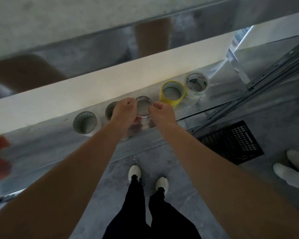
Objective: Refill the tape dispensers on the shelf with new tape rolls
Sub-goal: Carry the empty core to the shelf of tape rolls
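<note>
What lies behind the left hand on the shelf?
A tape roll lies there, but only its left rim and part of its hole show. The left hand, which grips the clear roll, covers the rest, so its colour cannot be told.

Shiny metal shelf (41,149) spans left to right. Pale lit wall strip (76,88) far behind. Steel upright (274,66) right. Grey mottled floor (176,163) near. Black perforated crate (231,142) right.

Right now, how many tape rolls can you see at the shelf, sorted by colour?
Yellow roll: 1
Clear or whitish: 3 (leftmost roll, held roll, far-right roll)
Colour unclear: 1 (half-hidden roll behind the left hand)
Total: 5
</note>
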{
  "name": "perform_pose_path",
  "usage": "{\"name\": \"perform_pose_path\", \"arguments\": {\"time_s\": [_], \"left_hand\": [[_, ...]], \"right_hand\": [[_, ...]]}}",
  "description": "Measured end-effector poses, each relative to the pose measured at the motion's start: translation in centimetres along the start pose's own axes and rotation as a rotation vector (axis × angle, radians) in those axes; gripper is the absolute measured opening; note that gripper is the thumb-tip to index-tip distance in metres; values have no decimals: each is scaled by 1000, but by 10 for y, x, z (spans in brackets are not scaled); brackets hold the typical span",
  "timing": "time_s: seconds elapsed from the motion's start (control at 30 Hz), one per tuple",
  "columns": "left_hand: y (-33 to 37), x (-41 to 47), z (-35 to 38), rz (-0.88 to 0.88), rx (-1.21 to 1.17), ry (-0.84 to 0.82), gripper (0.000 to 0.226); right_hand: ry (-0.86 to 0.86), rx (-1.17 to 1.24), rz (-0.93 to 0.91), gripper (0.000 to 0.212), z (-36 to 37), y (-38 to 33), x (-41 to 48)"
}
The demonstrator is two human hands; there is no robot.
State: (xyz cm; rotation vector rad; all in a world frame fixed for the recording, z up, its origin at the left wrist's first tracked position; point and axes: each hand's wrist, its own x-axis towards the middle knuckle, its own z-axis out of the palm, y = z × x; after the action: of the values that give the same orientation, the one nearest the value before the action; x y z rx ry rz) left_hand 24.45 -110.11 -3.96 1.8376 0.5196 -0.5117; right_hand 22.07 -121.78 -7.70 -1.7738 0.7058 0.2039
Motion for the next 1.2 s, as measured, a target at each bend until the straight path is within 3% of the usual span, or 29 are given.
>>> {"name": "perform_pose_path", "arguments": {"time_s": [0.23,0.37,0.53,0.8,0.93,1.2], "left_hand": [[5,0,5,0,38,-58,28],[9,3,6,11,-2,-14,27],[25,4,16,39,-67,16,32],[45,5,42,135,-22,-4,19],[46,12,54,159,-25,-43,9],[41,34,73,117,-1,-54,25]], "right_hand": [[-28,24,27,8,-8,-3,2],[-5,12,21,20,-19,-10,4],[55,6,-28,19,-39,-22,5],[122,-42,-48,10,-75,-30,13],[158,-23,-9,16,-84,-30,16],[166,18,54,16,-95,-22,25]]}}
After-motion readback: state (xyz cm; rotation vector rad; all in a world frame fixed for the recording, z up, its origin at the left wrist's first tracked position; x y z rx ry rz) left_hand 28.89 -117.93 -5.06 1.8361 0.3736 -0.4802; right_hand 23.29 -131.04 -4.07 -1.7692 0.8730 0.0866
